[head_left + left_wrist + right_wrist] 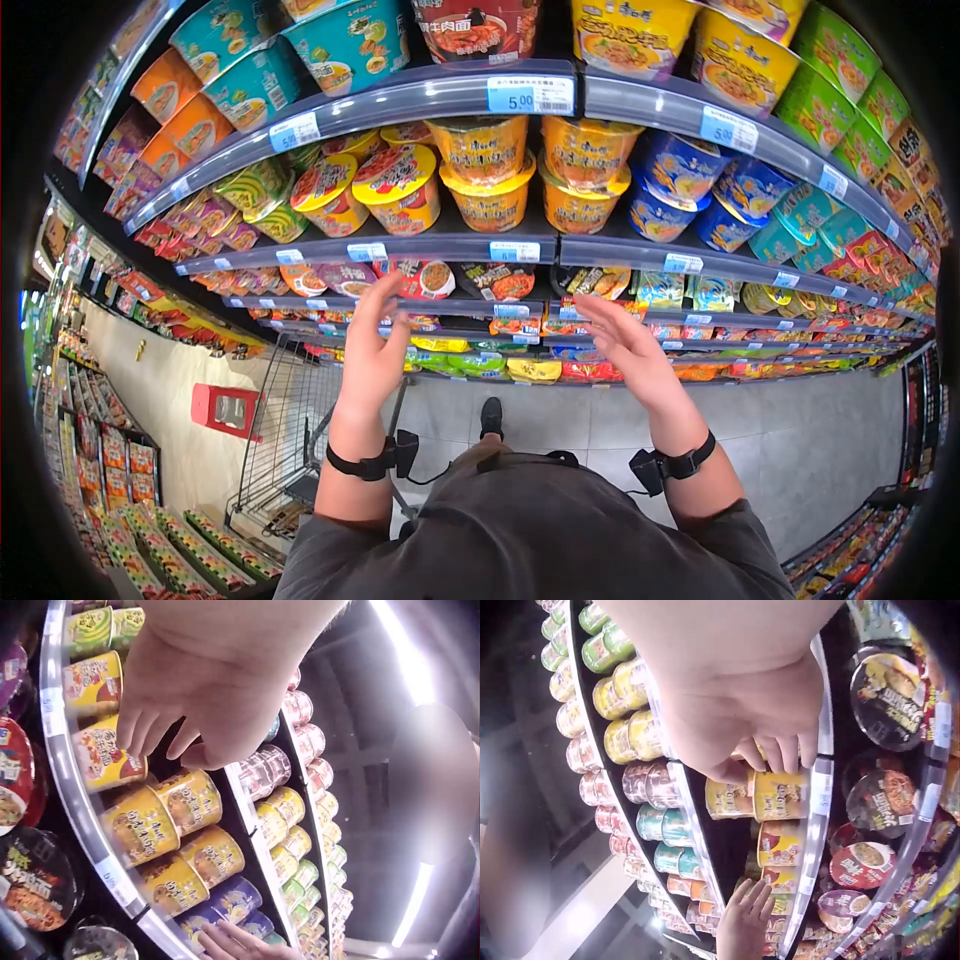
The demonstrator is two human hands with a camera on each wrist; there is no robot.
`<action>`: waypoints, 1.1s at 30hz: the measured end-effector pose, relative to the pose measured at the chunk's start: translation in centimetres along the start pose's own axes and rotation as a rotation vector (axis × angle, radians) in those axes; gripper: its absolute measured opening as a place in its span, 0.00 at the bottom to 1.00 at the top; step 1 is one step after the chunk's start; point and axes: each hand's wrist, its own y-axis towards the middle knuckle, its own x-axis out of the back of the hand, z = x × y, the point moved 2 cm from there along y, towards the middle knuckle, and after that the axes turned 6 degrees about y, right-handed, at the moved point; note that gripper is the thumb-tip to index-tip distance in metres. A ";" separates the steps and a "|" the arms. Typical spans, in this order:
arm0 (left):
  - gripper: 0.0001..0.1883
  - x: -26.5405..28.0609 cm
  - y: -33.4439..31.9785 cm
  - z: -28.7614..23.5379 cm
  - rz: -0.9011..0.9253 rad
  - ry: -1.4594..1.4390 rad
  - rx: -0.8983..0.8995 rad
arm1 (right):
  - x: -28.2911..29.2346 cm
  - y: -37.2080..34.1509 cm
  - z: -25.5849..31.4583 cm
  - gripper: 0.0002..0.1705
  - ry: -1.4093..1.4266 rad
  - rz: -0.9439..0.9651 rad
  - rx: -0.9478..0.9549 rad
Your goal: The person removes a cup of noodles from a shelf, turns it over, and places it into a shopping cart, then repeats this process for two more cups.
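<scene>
Both hands are raised before a shelf of cup noodles, holding nothing. In the head view the left hand (pixel 376 352) is up with fingers extended, below the red-and-yellow cups (pixel 396 188). Opposite it, the right hand (pixel 632 352) tilts inward, its fingers extended, below the orange cups (pixel 583 200). A wide gap separates the two hands. The left wrist view has the left hand (pixel 202 697) large, fingers slightly bent, in front of yellow cups (pixel 109 754). From the right wrist, the right hand (pixel 742 712) appears over yellow cups (pixel 780 796), with the left hand (pixel 744 922) lower down.
A metal shopping cart (pixel 285 430) stands at the left, beside a red box (pixel 226 409). Price labels line the shelf edges (pixel 440 248). Lower shelves hold bowls and packets (pixel 534 369). Grey floor tiles (pixel 780 420) lie below, and more display racks stand at both sides.
</scene>
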 end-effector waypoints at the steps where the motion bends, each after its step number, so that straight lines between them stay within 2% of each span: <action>1: 0.26 0.0 1.6 0.3 -0.003 -0.038 -0.010 | -0.5 1.5 0.9 0.37 0.008 0.018 0.002; 2: 0.26 0.2 3.2 0.2 0.005 -0.045 -0.014 | -1.2 3.0 1.6 0.37 0.005 0.008 0.002; 4: 0.27 0.5 6.5 -0.9 0.007 -0.093 -0.075 | -2.4 6.0 3.2 0.41 -0.040 -0.015 0.148; 6: 0.27 0.7 9.6 -1.2 0.041 -0.160 -0.066 | -3.2 8.9 4.1 0.44 -0.038 0.003 0.179; 8: 0.27 0.7 12.4 -1.3 0.020 -0.153 -0.174 | -3.8 11.4 4.7 0.46 -0.042 0.012 0.326; 10: 0.27 0.0 14.9 -0.8 0.011 -0.230 -0.176 | -4.4 13.4 5.6 0.48 -0.041 0.018 0.334; 14: 0.26 -0.9 18.3 0.3 -0.005 -0.142 -0.263 | -5.0 16.2 5.7 0.53 -0.082 -0.019 0.350; 17: 0.23 -1.8 20.0 0.8 0.061 -0.107 -0.333 | -5.0 17.4 5.2 0.55 -0.223 -0.056 0.380; 21: 0.24 -2.4 20.5 1.6 0.104 -0.047 -0.344 | -4.8 18.2 4.4 0.55 -0.232 -0.093 0.383; 24: 0.26 -2.5 20.1 1.2 0.113 -0.121 -0.356 | -4.9 18.3 4.3 0.55 -0.282 -0.065 0.389; 26: 0.31 -2.0 19.3 0.4 0.179 -0.103 -0.326 | -5.0 18.2 4.5 0.56 -0.217 -0.049 0.399; 27: 0.31 -1.9 18.9 0.0 0.167 -0.093 -0.323 | -4.9 18.1 4.5 0.56 -0.212 -0.034 0.403; 29: 0.33 -1.6 17.8 -0.9 0.029 -0.080 -0.356 | -4.7 17.7 4.4 0.55 -0.140 0.014 0.429; 32: 0.37 -1.1 15.5 -1.4 -0.004 -0.077 -0.324 | -5.2 16.7 5.1 0.55 -0.091 0.046 0.419; 33: 0.39 -0.9 14.7 -2.1 0.043 -0.214 -0.240 | -5.4 16.3 5.4 0.55 -0.086 0.066 0.417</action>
